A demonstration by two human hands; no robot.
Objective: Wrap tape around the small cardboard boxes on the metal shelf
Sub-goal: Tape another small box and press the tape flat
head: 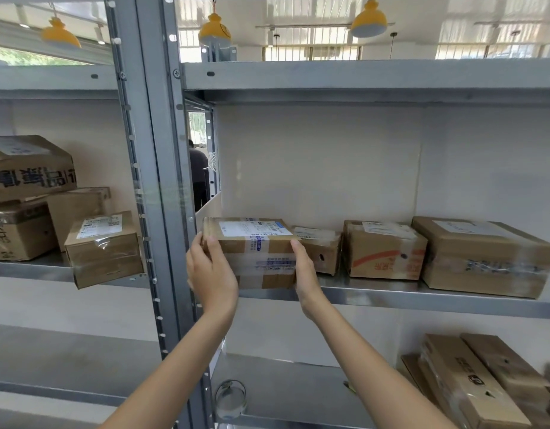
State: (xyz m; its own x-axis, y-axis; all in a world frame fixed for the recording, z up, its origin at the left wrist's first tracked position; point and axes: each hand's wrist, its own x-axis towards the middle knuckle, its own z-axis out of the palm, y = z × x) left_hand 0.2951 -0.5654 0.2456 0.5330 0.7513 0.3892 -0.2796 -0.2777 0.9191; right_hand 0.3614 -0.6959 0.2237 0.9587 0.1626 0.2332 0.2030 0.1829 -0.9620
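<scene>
Low and nearest, below the hands, a roll of clear tape (231, 399) rests on the lower shelf (298, 394), with flat cardboard boxes (481, 382) stacked well to the right of it. Above, both bare forearms reach up to the metal shelf (422, 300). The left hand (210, 267) wraps the left end of a small taped cardboard box (256, 250), fingers curled over its top corner; the right hand (304, 274) presses against the box's right end, thumb up along the edge. The box sits at the shelf's front left end, clamped between the two hands. Just right of the right hand stand three more boxes: a small one (321, 250), a red-marked one (383, 250) and a larger one (484, 257). Left of the left hand, past the grey upright (156, 181), more boxes (51, 205) are piled on the neighbouring shelf.
</scene>
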